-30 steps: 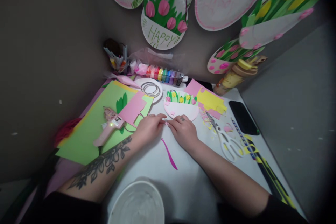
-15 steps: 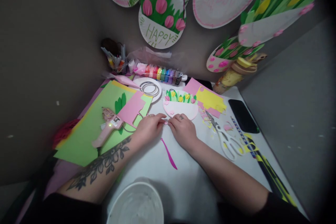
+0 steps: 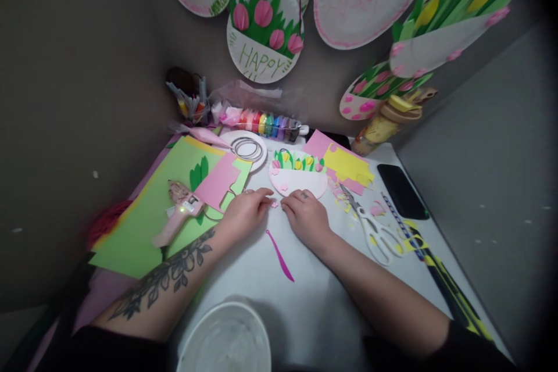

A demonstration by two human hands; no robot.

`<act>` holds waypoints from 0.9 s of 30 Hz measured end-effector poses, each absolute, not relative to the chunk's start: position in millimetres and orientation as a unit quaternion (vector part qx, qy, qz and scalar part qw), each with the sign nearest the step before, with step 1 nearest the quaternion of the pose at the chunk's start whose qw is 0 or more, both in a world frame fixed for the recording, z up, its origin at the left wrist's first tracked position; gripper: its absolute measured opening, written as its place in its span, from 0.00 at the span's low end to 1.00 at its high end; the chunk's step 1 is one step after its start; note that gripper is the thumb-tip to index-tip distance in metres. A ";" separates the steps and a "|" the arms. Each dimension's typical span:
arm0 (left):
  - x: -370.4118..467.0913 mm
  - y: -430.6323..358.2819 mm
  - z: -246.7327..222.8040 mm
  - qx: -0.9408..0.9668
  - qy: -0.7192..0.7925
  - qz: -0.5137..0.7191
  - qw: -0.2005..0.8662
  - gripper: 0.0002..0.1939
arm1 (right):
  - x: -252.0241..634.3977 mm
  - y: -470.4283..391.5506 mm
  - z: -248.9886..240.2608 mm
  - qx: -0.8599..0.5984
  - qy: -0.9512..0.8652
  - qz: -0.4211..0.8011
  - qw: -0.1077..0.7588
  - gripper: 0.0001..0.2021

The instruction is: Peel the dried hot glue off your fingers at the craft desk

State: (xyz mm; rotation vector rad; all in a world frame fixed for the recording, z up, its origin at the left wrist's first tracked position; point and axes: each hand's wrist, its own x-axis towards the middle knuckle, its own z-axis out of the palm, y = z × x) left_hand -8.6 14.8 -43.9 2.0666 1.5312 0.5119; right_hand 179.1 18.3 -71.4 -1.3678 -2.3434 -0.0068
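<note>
A tiny pink flower (image 3: 274,205) rests on the white table between my two hands. My left hand (image 3: 249,209) is beside it on the left, index finger and thumb apart, the thumb tip close to the flower. To its right, my right hand (image 3: 305,215) has its fingers bent and pressed together; whether anything is in them is hidden. Just beyond the hands lies a decorated white paper-plate piece (image 3: 305,181) with paper tulips along its top and small pink flowers at its left. A magenta modelling tool (image 3: 280,257) lies nearer me.
On the left, a pink glue gun (image 3: 181,212) lies on green paper (image 3: 131,244). White scissors (image 3: 372,232), paper scraps and a phone (image 3: 403,192) are on the right. A white tub (image 3: 226,337) stands in front. Behind are bagged coloured clay pots (image 3: 265,122) and a tumbler (image 3: 387,119).
My right fingers have drawn slightly away from the small pink flower, so more of it shows between the hands. The view has shifted a little.
</note>
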 end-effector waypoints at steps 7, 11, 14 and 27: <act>-7.6 14.3 -44.4 0.763 0.555 0.188 0.272 0.19 | 179.0 11.9 -72.4 -0.473 -0.858 0.008 0.201 0.07; -7.1 14.7 -45.0 0.762 0.558 0.184 0.271 0.19 | 176.3 13.7 -72.5 -0.469 -0.859 0.009 0.203 0.08; -7.8 15.3 -45.7 0.762 0.558 0.187 0.271 0.19 | 177.3 13.9 -71.5 -0.468 -0.859 0.010 0.206 0.08; -12.7 17.2 -38.3 0.753 0.567 0.196 0.270 0.19 | 178.9 14.3 -68.1 -0.463 -0.856 0.033 0.226 0.10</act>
